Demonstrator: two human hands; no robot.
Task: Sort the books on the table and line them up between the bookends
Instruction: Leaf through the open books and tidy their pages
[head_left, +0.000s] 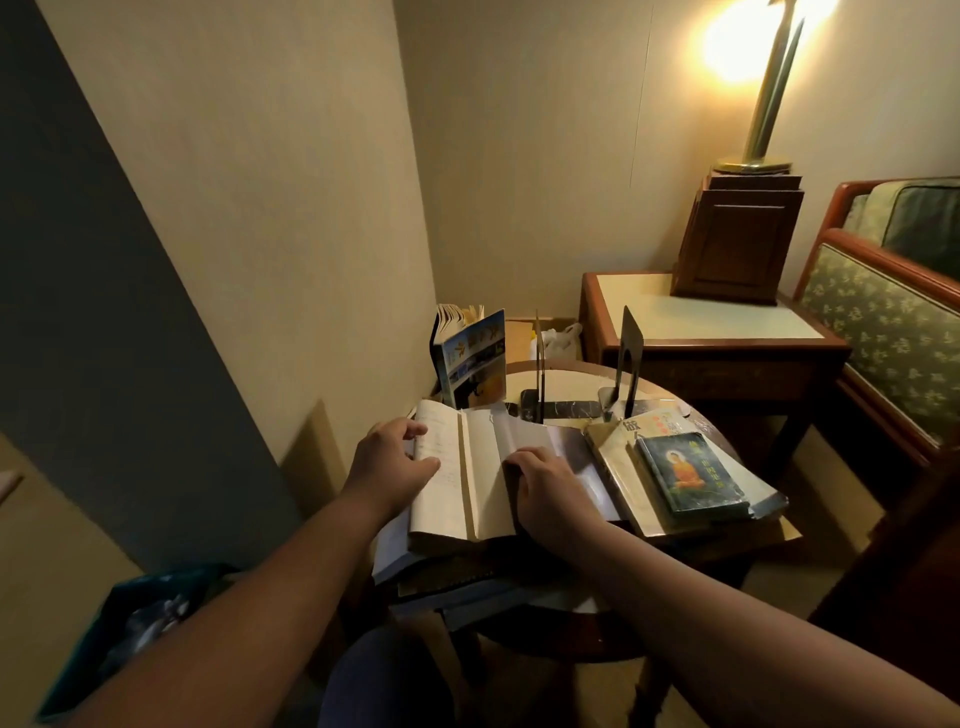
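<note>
Small round worktop (582, 374), crowded and dim. Left hand (389, 462) lies flat on the outer left page of an open book (467, 478), fingers (415, 430) spread loosely, curling over the far page edge; not closed on anything. Right hand (545, 493) presses the book's right side, fingers (519, 458) bent and close together at the page, seemingly pinning rather than pinching; whether a page is caught beneath them cannot be told. The open book rests on a stack of books (441, 577) that overhangs the near rim below the wrists. Just right of the right fingers, a second pile (618, 467) topped by a small dark green book (685, 475) with an orange figure on its cover. Beyond both hands stand two bookends (628, 358), well apart, nothing between them yet; the left bookend (539, 364) is seen edge-on. Beyond the left fingers, one book (470, 358) stands upright, fanned open, outside the bookends. Judgement: sorting barely begun. Risks: closing or lifting the open book may drag the overhanging stack off the near edge; the fanned upright book looks unsteady and could topple if the worktop is jolted; light bookends may slide when books are pushed against them.
</note>
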